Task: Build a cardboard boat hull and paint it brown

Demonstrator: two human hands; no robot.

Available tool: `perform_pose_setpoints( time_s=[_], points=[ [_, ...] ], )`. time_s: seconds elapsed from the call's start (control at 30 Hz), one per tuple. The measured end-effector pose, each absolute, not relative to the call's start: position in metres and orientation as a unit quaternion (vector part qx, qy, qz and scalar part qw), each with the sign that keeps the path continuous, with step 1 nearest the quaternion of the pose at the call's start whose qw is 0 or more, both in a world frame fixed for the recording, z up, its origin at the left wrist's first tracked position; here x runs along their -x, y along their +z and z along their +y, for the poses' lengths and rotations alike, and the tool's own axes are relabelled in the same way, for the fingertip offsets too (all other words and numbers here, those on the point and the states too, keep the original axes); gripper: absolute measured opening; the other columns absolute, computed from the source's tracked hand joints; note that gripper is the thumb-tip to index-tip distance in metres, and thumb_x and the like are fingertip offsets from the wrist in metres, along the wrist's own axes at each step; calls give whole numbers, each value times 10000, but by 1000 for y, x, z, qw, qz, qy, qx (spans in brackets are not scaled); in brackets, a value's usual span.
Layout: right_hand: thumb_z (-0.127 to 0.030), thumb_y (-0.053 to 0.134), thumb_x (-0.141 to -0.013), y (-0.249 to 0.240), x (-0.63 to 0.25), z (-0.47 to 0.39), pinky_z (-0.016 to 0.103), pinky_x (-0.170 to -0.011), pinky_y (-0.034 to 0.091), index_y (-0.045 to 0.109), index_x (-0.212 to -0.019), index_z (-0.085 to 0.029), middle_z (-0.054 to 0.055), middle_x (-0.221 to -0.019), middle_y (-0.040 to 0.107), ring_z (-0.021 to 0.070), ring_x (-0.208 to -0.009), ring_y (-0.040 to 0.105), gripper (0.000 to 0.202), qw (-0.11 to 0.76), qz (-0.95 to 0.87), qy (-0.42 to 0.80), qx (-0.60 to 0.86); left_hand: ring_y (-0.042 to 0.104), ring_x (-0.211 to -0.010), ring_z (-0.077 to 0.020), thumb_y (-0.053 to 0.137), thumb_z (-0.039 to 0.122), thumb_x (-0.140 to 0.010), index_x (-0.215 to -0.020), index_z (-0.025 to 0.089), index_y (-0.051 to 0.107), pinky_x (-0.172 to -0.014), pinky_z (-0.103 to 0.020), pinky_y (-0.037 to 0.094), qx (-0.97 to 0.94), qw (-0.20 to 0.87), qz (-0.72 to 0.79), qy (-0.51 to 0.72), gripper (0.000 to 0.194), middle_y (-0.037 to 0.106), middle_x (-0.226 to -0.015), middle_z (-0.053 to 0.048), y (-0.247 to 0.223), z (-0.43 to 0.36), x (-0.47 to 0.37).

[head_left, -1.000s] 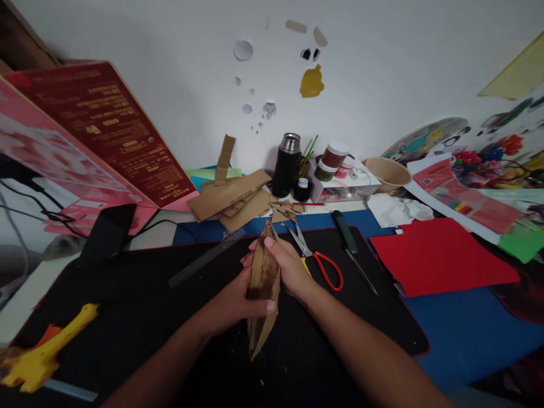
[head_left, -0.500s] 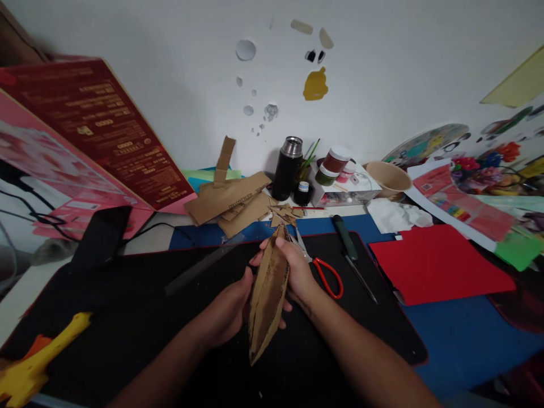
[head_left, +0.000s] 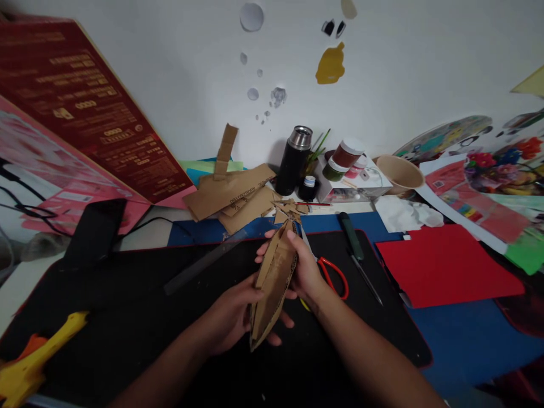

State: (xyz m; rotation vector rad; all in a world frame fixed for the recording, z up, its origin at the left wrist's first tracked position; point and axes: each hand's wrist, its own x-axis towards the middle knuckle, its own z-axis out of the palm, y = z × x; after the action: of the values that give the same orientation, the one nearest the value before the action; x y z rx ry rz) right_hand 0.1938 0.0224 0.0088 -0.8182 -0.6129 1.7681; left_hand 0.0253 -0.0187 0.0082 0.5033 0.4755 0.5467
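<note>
While a wide, flat black mat (head_left: 140, 317) spreads out under the cardboard shell (head_left: 274, 277), a big, stiff red and pink box (head_left: 97, 113) with gold writing leans off to the shell's left. Far to the shell's right is a smooth, bright red sheet (head_left: 450, 266). Flat brown cardboard pieces (head_left: 232, 192) lie in a pile behind the shell. The shell is long and hollow like a little boat, pointy at its near end, with wavy, rough edges. The left hand (head_left: 229, 317) clamps its near part, thumb on the side and fingers poking out underneath, a bit apart. The right hand (head_left: 308, 272) grips its far part, thumb on the edge and fingers wrapped beneath. A round, shiny-topped black bottle (head_left: 293, 161) stands behind the shell. Scissors (head_left: 334, 264) with a smooth red handle lie to its right, and small, ragged cardboard scraps (head_left: 289, 211) sit just past its far tip.
</note>
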Motion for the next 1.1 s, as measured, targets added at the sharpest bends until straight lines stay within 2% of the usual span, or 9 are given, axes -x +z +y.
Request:
perform_pose_setpoints(
  time_s=[0.1,0.27,0.43,0.67,0.93,1.1],
  points=[
    [-623,657,-924,11,-198,24,322,-738,623,722,-1137,-179,96,-952,804,234,-829,783,497,525,-271,736,331,790,-895,-302,588,230,-939,-1319,169,637,-631,-362,656,-234,909,240,249,388,704,-1354,-202,6,-19,-26],
    [-637,628,-946,13,-201,25,339,-753,625,710,-1204,-186,117,-1032,800,249,-876,784,525,504,-291,747,323,798,-905,-313,579,273,-947,-1259,135,690,-646,-360,659,-226,909,252,244,359,718,-1333,-225,7,-20,-26],
    [-602,603,-980,10,-202,25,351,-758,629,692,-1246,-199,121,-1066,794,249,-890,784,491,496,-307,748,316,805,-886,-306,650,289,-887,-1221,130,728,-667,-339,648,-225,890,311,245,378,719,-1344,-229,10,-18,-28],
    [-570,564,-1015,8,-202,24,365,-781,627,667,-1299,-197,129,-1101,784,249,-915,783,480,483,-321,749,321,804,-780,-276,661,262,-853,-1153,123,740,-636,-325,629,-233,877,341,247,340,778,-1205,-201,4,-20,-30],
    [-602,606,-977,10,-201,24,381,-800,619,670,-1278,-200,129,-1077,787,248,-898,778,506,476,-307,757,327,802,-818,-256,638,336,-946,-1241,122,694,-677,-319,621,-276,874,329,226,369,771,-1202,-209,-2,-24,-22],
    [-610,593,-973,9,-198,23,383,-803,612,663,-1271,-202,129,-1063,790,250,-910,775,510,472,-305,764,318,807,-847,-272,689,359,-932,-1263,144,655,-703,-347,631,-264,889,295,228,396,769,-1194,-192,-1,-23,-23]
  ],
)
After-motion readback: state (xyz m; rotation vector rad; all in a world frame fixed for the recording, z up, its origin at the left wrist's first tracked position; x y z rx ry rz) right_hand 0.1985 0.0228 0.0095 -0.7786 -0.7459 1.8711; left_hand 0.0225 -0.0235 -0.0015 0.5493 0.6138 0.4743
